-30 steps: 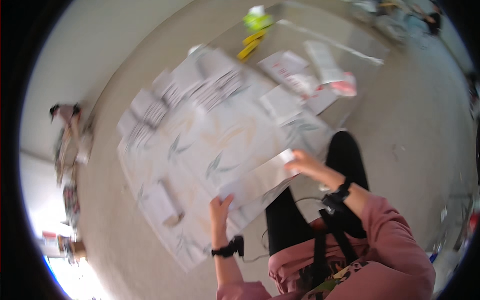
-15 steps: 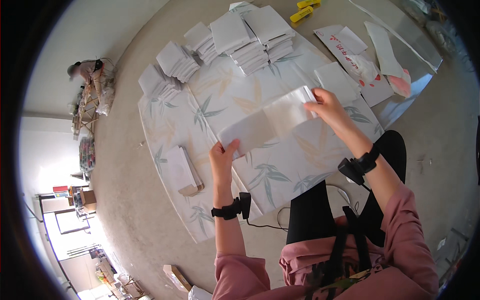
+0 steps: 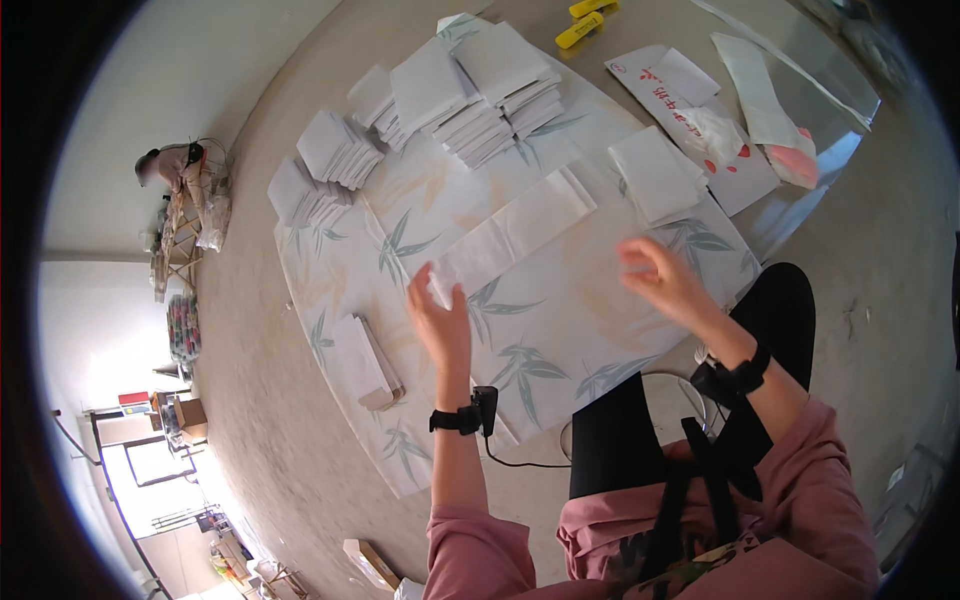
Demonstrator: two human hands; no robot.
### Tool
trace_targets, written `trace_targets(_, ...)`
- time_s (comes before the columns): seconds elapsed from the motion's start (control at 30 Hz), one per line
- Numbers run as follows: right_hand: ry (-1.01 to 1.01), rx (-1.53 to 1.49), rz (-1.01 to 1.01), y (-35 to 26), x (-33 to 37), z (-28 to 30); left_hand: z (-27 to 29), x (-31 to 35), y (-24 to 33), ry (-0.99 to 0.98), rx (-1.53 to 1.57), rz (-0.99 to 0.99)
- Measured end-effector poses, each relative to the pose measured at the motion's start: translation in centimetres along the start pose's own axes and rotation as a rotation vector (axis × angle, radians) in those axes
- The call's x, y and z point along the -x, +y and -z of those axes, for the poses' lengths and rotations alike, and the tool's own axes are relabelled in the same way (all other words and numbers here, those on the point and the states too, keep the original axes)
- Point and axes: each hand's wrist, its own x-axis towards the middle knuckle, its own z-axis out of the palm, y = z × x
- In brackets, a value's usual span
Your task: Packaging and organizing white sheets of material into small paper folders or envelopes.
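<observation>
A long white strip (image 3: 520, 222), paper or a flat bag, lies slantwise on the leaf-patterned tablecloth (image 3: 600, 345). A crease crosses its middle and another band shows near its far right end. At the strip's near left end is my left hand (image 3: 440, 322), thumb and fingers apart; whether a fingertip touches it I cannot tell. My right hand (image 3: 668, 285) hovers over the cloth to the right of the strip, slightly blurred, its fingers loosely curved and holding nothing. Beyond it rests a short stack of white folded sheets (image 3: 655, 178).
Several white folded stacks (image 3: 435, 85) line the table's far edge. A small pile of white pieces (image 3: 365, 360) sits at the left. Yellow markers (image 3: 580, 32) and a printed white packet (image 3: 690, 125) lie at the back right. Another person (image 3: 180, 170) bends over at far left.
The white strip, held up between both hands before, now lies on the cloth. My right hand has let go of it and drawn back toward me; my left hand's fingers have spread.
</observation>
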Motion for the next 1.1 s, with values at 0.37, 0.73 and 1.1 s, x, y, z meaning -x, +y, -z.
trace_targets(0.37, -0.037, -0.282, 0.051, 3.3, 4.3, 0.1, -2.6, 9.6, 15.2, -0.531, 0.311, -0.395)
trace_targets(0.73, 0.007, -0.328, 0.071, -0.7, 3.5, 7.3, 22.3, 9.5, 36.8, 0.202, 0.728, -1.251)
trace_targets(1.1, 0.134, -0.566, 0.114, -5.1, 17.2, 17.9, 29.6, 18.9, 36.5, 0.436, 0.802, -1.249)
